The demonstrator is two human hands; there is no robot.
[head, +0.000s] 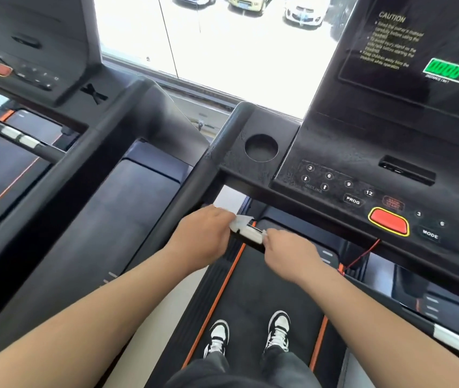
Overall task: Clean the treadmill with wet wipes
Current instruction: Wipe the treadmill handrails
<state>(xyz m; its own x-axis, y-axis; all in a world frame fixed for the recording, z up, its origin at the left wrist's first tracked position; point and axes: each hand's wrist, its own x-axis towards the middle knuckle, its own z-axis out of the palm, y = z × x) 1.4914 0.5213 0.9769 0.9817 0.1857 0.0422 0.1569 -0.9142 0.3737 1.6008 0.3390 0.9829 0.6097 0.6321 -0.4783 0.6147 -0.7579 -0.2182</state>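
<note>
We look down on a black treadmill [334, 141] that fills the right and lower part of the view, with a second treadmill [110, 219] just beside it on the left. Behind both is a bright window [236, 51] with parked cars outside. The belt [264, 289], edged in orange, runs beneath a person whose two shoes [218, 336] stand on it side by side. At upper right we see the display panel [418, 51], which carries a caution text and green digits. Below it lies the sloped keypad with numbered keys, and a round cup holder [261, 148] is sunk into the console's left shoulder. Both bare forearms reach forward to a dark crossbar [246, 242] under the console's near edge. The left hand [203, 233] is curled, and its fingers pinch a crumpled white wet wipe [241, 221] right at the bar, close to where it meets the left side rail. The right hand [290, 253] is just to the right, its fingers bent down at the end of a pale section [252, 235] of the bar. We cannot tell what they close on, since we see only the back of the hand. The wipe lies between the two hands, touching or just over the pale section. A red button [388, 221] ringed in yellow sits on the keypad to the right, and a thin red cord [362, 254] hangs below it.
</note>
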